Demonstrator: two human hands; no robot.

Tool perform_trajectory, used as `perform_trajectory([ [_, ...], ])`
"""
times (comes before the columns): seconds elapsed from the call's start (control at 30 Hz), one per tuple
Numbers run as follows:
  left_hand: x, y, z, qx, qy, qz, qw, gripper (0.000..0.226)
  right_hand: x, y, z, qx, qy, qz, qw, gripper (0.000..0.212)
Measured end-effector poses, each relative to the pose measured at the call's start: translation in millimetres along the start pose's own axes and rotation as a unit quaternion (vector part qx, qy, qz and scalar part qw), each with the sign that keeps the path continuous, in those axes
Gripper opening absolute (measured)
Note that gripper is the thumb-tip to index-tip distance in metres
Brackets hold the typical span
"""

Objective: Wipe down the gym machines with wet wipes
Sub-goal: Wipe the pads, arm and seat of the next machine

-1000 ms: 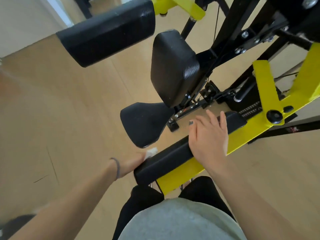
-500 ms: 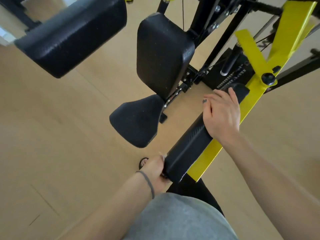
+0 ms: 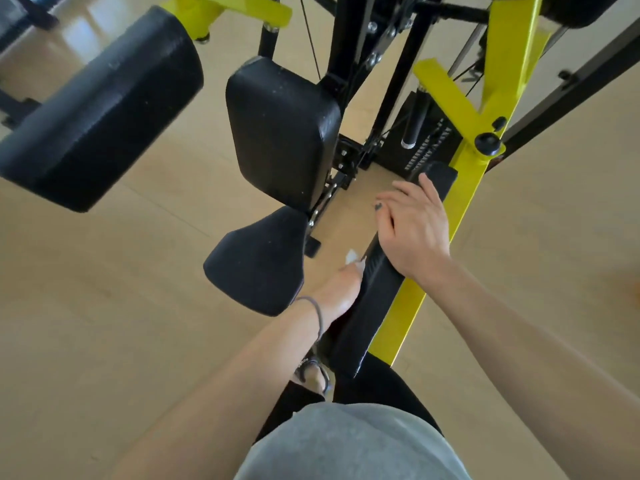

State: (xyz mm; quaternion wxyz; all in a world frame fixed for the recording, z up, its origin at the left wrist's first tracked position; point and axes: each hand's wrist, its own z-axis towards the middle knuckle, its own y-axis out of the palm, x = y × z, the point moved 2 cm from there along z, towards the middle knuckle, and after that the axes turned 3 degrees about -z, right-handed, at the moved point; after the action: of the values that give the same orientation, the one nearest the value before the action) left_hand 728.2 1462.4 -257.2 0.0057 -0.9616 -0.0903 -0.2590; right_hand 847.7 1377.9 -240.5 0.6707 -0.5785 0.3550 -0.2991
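A long black arm pad (image 3: 372, 299) is fixed on a yellow machine arm (image 3: 460, 209) in front of me. My left hand (image 3: 341, 292) holds a white wet wipe (image 3: 351, 257) against the pad's left side face; only a corner of the wipe shows past my fingers. My right hand (image 3: 414, 233) lies on top of the pad's far half, its fingers draped over the left edge. The pad's far end (image 3: 440, 174) shows beyond my fingertips.
A black seat (image 3: 256, 261) and an upright black backrest (image 3: 280, 133) stand just left of the pad. A second long black pad (image 3: 100, 109) hangs at upper left. Black frame bars and cables rise behind. Light wooden floor (image 3: 104, 306) lies all around.
My left hand with the wipe has slid from the pad's near end farther along its left side. My right hand stays on the pad's far half.
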Motion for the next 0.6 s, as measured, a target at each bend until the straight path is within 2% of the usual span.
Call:
perform_trajectory([
  [0.03,16,3,4,-0.009,0.039,0.017,0.999,0.038,0,0,0,0.006,0.001,0.006,1.000,0.054],
  [0.1,44,12,14,-0.019,0.121,0.036,0.992,0.043,1,1,-2,0.036,0.012,0.054,0.998,0.055],
  [0.17,56,18,13,-0.016,0.173,0.054,0.983,0.050,8,1,-10,0.101,0.057,0.153,0.981,0.052],
  [0.23,52,16,10,-0.031,0.218,0.058,0.974,0.049,11,1,-17,0.143,0.091,0.208,0.963,0.051],
  [0.33,56,18,18,-0.057,0.275,0.084,0.956,0.041,13,3,-19,0.145,0.136,0.221,0.955,0.055],
  [0.47,93,33,42,-0.026,0.306,0.198,0.931,0.060,31,1,-6,0.122,0.219,0.294,0.922,0.055],
  [0.53,118,41,53,-0.009,0.324,0.231,0.917,0.054,43,0,5,0.095,0.262,0.369,0.887,0.051],
  [0.6,142,47,63,0.004,0.330,0.263,0.907,0.034,51,-1,19,0.078,0.308,0.456,0.831,0.046],
])
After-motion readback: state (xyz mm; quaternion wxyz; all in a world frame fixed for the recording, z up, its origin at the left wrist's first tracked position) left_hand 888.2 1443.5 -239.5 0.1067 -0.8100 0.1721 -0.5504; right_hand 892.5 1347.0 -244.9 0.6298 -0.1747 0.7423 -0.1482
